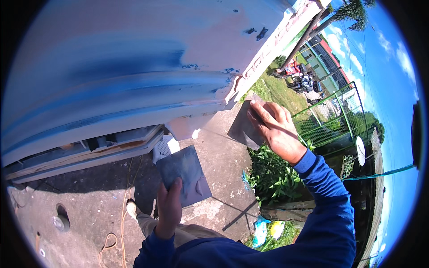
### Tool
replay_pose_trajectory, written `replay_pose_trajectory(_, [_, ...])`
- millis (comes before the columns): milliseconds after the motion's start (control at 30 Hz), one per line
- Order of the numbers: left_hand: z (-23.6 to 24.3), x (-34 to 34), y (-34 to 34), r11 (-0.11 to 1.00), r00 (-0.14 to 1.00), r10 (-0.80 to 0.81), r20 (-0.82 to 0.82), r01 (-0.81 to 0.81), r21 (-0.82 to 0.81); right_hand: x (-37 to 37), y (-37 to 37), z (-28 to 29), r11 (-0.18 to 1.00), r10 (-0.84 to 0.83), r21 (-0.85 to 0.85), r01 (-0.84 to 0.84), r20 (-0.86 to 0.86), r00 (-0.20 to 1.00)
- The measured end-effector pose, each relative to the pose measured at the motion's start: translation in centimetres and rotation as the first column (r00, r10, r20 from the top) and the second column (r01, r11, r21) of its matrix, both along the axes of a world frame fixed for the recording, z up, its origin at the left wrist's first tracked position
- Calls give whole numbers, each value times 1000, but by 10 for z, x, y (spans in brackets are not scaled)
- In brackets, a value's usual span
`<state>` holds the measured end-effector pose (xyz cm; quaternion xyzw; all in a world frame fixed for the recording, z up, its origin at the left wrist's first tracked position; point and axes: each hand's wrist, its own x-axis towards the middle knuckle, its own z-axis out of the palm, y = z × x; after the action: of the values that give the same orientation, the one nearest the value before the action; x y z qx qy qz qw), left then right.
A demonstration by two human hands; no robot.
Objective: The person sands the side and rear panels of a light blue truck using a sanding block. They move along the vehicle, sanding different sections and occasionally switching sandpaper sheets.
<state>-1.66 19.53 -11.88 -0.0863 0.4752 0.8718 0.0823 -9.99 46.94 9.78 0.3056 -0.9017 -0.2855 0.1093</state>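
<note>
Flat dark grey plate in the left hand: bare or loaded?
Lightly loaded: a small greyish-pink lump, perhaps paste, sits near the right edge of the dark grey plate in the left hand; the rest looks merely smeared.

sleeves [328, 192]: long, blue, creased | right cuff [305, 161]: snug, blue | trousers [190, 232]: beige | shoe [131, 209]: pale

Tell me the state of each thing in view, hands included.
Left hand: gripping left plate
Left plate: smeared, bearing a lump
Right hand: gripping right plate
Right plate: tilted
Big panel: patchy blue and pale
Cord: lying loose, partly looped
Motorbikes: parked
</note>
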Motion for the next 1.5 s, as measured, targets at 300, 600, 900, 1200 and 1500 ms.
replay_pose_trajectory(300, [16, -2, 15, 976, 991, 131, -1, -129, 173, 122, -77, -80, 259, -43, -915, 309, 308, 950])
replay_pose_trajectory(600, [35, 9, -3, 922, 944, 216, 248, -280, 266, 123, -85, -131, 542, 111, -769, 339, 466, 878])
replay_pose_trajectory(900, [7, 98, -92, 955, 887, 78, 455, -197, 220, 111, -171, -247, -631, 755, 282, 723, 435, 490])
replay_pose_trajectory(1200, [-38, 141, -223, 961, 897, 267, 353, -222, -163, 86, -349, -284, -163, 855, 187, 969, 516, 44])
replay_pose_trajectory(1500, [-77, 177, -362, 880, 761, 436, 481, -472, -52, -150, -313, -340, 673, 18, -614, 411, 570, 822])
